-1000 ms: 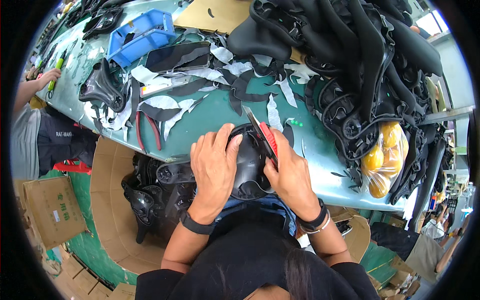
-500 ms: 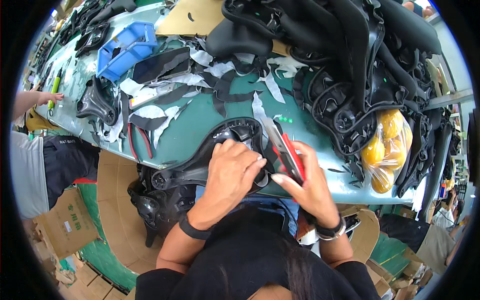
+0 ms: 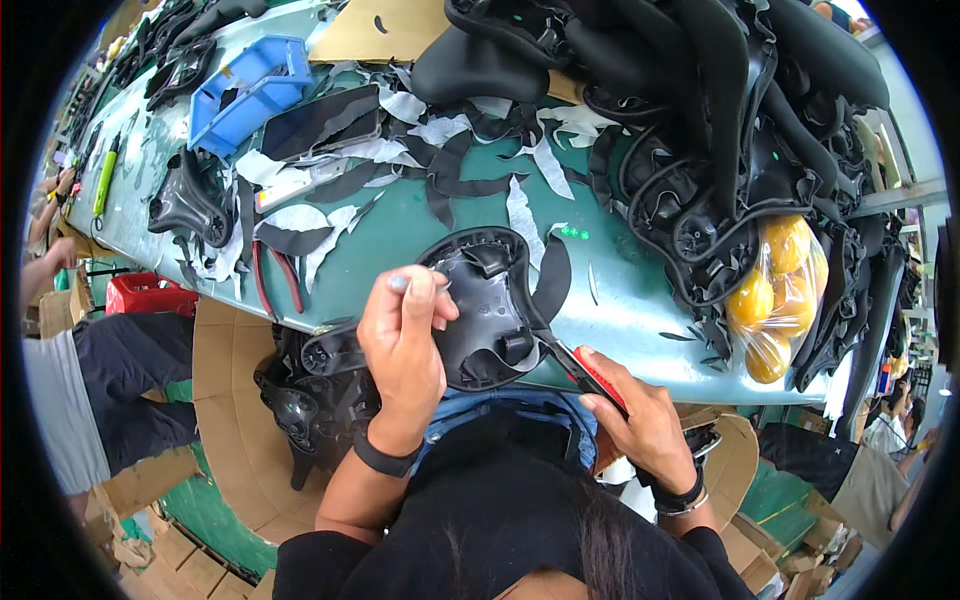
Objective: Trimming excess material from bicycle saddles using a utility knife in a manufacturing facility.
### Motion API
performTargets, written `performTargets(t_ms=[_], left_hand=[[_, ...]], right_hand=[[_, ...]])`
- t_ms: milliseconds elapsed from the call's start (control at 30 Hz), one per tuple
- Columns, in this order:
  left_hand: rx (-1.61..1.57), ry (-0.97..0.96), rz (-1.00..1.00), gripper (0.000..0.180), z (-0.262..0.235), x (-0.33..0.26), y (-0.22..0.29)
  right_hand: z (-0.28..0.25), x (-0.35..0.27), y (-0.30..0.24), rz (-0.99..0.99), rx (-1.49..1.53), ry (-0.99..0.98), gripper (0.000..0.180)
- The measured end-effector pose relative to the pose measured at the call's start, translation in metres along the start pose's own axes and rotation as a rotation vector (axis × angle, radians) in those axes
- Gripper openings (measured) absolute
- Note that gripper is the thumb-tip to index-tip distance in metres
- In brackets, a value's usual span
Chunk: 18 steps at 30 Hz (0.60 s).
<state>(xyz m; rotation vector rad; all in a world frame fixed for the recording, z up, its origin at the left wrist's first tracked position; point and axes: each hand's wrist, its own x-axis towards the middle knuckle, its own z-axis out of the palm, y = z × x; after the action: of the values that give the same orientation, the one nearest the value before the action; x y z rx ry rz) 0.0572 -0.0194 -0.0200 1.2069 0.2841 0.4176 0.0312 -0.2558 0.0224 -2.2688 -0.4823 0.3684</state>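
Note:
A black bicycle saddle point(image 3: 478, 318) lies underside up at the table's near edge, its narrow nose pointing left. My right hand point(image 3: 640, 412) is closed round a red-handled utility knife point(image 3: 598, 380); the blade end meets the saddle's right rim. Over the left part of the saddle, my left hand point(image 3: 405, 335) is raised and closed. Something small and silvery-grey shows between its fingers, too hidden to name. A loose flap of cover point(image 3: 490, 362) stands up inside the saddle's near rim. Touching or close to the right rim is a black strip point(image 3: 553, 280).
Black and white offcuts point(image 3: 450, 185) litter the green table point(image 3: 600, 290). Red-handled pliers point(image 3: 277, 280) and a blue bin point(image 3: 250, 95) are at left. Saddles point(image 3: 700, 190) pile up at right beside a bag of yellow balls point(image 3: 775, 300). A cardboard box point(image 3: 230, 420) stands below.
My left hand has lifted off the saddle and moved left. My right hand has brought the knife down to the right rim. At far left, a person's hand has withdrawn from the table.

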Motion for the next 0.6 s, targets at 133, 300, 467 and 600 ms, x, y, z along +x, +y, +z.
performTargets(t_ms=[133, 300, 467, 600], left_hand=[[0.87, -0.038, 0.373, 0.038, -0.017, 0.032, 0.033], [0.821, -1.011, -0.231, 0.062, -0.055, 0.06, 0.04], [0.682, -0.54, -0.388, 0.052, -0.049, 0.004, 0.027], [0.681, -0.274, -0.345, 0.041, -0.039, -0.038, 0.032]], right_hand=[[0.004, -0.005, -0.001, 0.13, 0.045, 0.007, 0.046], [-0.005, 0.01, 0.009, 0.031, 0.053, -0.063, 0.049], [0.019, -0.01, 0.024, 0.033, 0.06, -0.042, 0.054], [0.025, -0.024, -0.002, 0.432, 0.34, -0.208, 0.057]])
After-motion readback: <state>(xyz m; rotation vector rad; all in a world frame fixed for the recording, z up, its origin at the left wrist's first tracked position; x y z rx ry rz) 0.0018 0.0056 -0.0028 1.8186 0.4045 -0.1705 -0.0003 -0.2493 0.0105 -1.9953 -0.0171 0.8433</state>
